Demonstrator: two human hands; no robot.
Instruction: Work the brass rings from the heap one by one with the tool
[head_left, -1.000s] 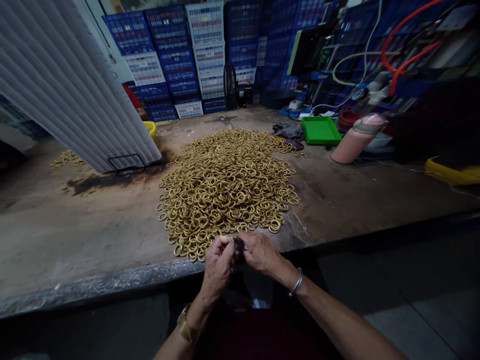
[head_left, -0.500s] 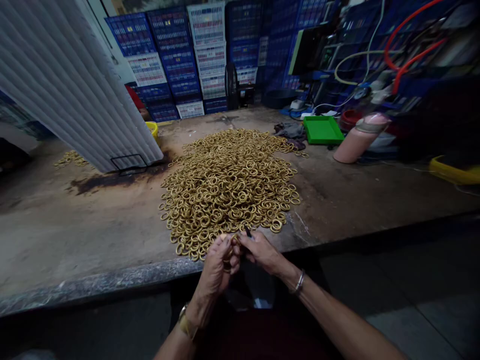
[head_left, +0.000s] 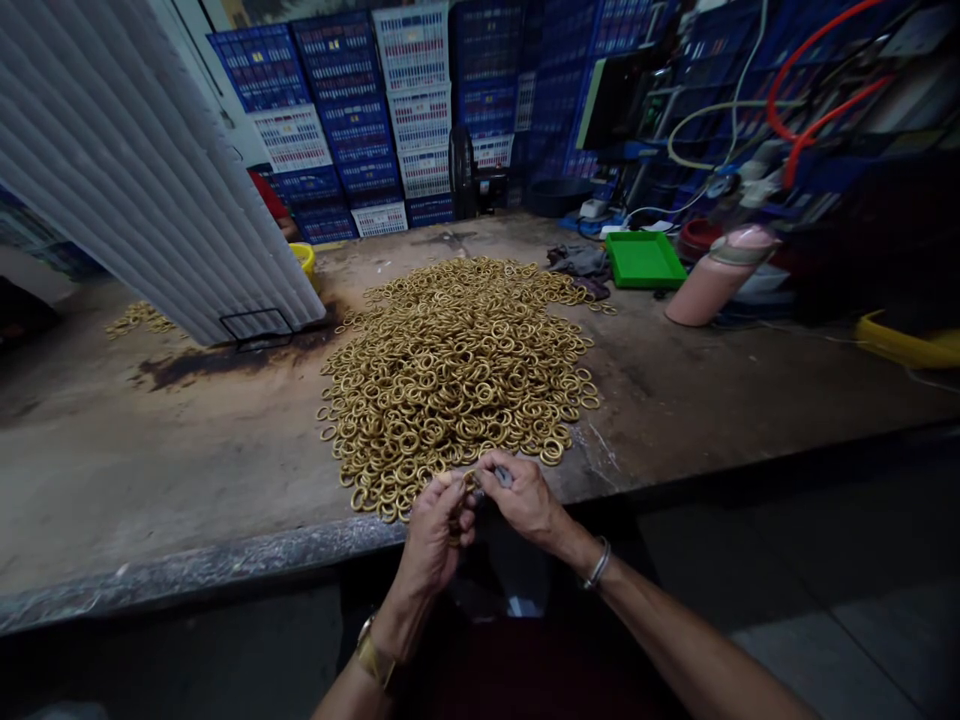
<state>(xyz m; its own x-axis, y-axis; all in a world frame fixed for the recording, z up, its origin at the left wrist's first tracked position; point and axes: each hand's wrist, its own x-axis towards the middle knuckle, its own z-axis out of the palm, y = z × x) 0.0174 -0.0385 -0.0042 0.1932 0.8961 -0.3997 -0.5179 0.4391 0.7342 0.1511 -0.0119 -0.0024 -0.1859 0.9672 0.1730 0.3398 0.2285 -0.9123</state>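
A wide heap of brass-coloured rings (head_left: 457, 370) lies on the worktable (head_left: 187, 480), reaching its front edge. Just in front of the heap, my left hand (head_left: 439, 520) is closed on a ring (head_left: 470, 480) held up between thumb and fingers, with more rings partly showing under its curled fingers. Touching that same ring from the right, my right hand (head_left: 521, 500) has its fingers curled round a small grey tool, mostly hidden in the grip.
A ribbed pale panel (head_left: 187, 180) leans over the table's left part, beside a yellow container (head_left: 303, 258). Behind the heap are a dark cloth (head_left: 581, 262), a green tray (head_left: 645, 260) and a pink bottle (head_left: 712, 285). Stacked crates (head_left: 352, 130) line the back.
My right hand has turned and its fingers have risen a little, so the tool now points differently. My left hand has hardly moved.
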